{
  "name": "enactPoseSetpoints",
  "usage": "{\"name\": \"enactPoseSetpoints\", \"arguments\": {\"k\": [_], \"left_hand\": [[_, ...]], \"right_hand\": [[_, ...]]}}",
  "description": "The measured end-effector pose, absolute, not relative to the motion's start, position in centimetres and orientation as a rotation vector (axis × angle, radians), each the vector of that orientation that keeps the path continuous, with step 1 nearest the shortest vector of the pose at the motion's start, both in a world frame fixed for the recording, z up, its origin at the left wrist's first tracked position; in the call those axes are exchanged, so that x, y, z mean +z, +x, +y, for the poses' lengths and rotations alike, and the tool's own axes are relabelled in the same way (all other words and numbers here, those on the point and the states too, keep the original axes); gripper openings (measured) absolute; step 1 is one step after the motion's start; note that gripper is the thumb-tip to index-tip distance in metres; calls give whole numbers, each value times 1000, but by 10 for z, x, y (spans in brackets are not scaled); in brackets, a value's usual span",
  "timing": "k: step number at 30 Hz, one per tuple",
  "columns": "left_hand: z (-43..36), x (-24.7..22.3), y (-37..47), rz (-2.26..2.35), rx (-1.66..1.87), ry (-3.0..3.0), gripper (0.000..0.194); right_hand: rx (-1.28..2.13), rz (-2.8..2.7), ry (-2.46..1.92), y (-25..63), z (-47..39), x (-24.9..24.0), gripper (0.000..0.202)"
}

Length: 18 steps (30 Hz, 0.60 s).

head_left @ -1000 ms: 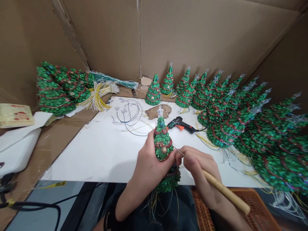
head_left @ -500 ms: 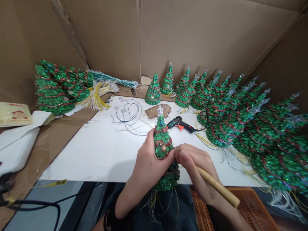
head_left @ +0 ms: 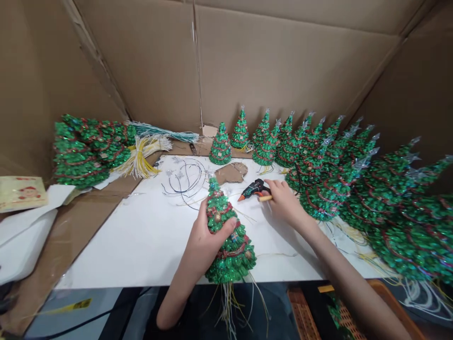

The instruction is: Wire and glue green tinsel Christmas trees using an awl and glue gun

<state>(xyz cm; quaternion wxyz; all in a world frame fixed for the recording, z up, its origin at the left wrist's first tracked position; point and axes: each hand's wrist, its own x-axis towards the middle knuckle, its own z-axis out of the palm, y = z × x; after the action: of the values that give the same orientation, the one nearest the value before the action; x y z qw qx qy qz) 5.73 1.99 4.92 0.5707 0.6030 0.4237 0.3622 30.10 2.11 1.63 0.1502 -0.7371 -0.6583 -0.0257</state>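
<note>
In my left hand [head_left: 203,241] is a small green Christmas tree [head_left: 231,259] decked with red garland, gold balls and a clear star. My fingers wrap its upper part, and the tree leans over the front of the table with loose white and yellow wires [head_left: 230,307] hanging from its base. My right hand [head_left: 285,200] is closed at the grip of a black hot glue gun [head_left: 255,188] with an orange nozzle. The end of a wooden-handled tool [head_left: 264,199] sticks out from under its fingers; the tool's thin metal shaft is hidden.
Several finished-looking trees [head_left: 325,189] crowd the right side, and more trees [head_left: 81,156] stand at the left. Bundled yellow-white wires [head_left: 143,153], a loose wire coil [head_left: 186,182] and a cardboard piece [head_left: 231,173] lie behind. An orange basket [head_left: 304,311] is below the table edge.
My right hand has moved from the tree forward to the glue gun, taking the wooden-handled tool along. The tree, still in my left hand, has turned and come up over the table edge.
</note>
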Motion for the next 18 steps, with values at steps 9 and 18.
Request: {"name": "enactPoseSetpoints", "arguments": {"k": [9,18], "left_hand": [[27,37,53,988,975,1120,56],[27,24,49,824,849,994,62]], "right_hand": [[-100,-1928,-2244,304,37,-4,26],[165,-1695,-2119,319,41,4,34]]}}
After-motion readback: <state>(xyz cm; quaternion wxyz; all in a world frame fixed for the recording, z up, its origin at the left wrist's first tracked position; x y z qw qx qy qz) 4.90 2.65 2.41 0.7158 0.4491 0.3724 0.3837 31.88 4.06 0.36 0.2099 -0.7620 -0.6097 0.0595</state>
